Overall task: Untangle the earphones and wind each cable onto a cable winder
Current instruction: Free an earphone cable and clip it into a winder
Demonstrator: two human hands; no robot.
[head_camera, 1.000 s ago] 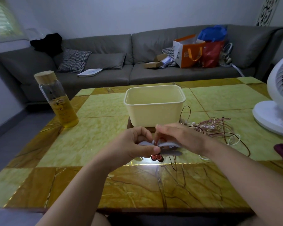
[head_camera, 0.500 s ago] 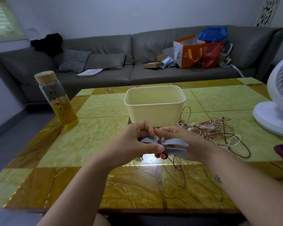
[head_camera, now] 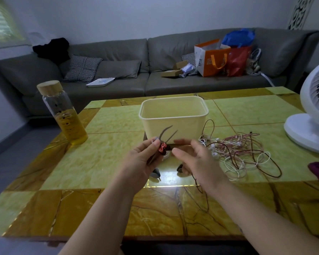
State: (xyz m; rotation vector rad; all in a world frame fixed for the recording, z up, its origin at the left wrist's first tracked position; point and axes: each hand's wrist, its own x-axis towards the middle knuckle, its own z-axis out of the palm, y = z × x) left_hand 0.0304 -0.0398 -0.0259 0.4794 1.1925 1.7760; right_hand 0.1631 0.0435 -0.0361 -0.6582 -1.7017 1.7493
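1. Left hand (head_camera: 143,160) pinches the winder (head_camera: 156,174) and red earbuds (head_camera: 162,147), near the tub (head_camera: 182,126).
2. Right hand (head_camera: 193,160), loosely spread, is just right of them.
3. Tangled cables (head_camera: 238,150) lie further right.

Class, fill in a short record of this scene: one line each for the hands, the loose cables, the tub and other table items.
Left hand: pinches grey cable winder, red earbuds by the thumb
Right hand: fingers spread beside the winder; grip unclear
Tub: cream, behind the hands
Loose cables: tangled on table, right of tub
Others: bottle left, fan right
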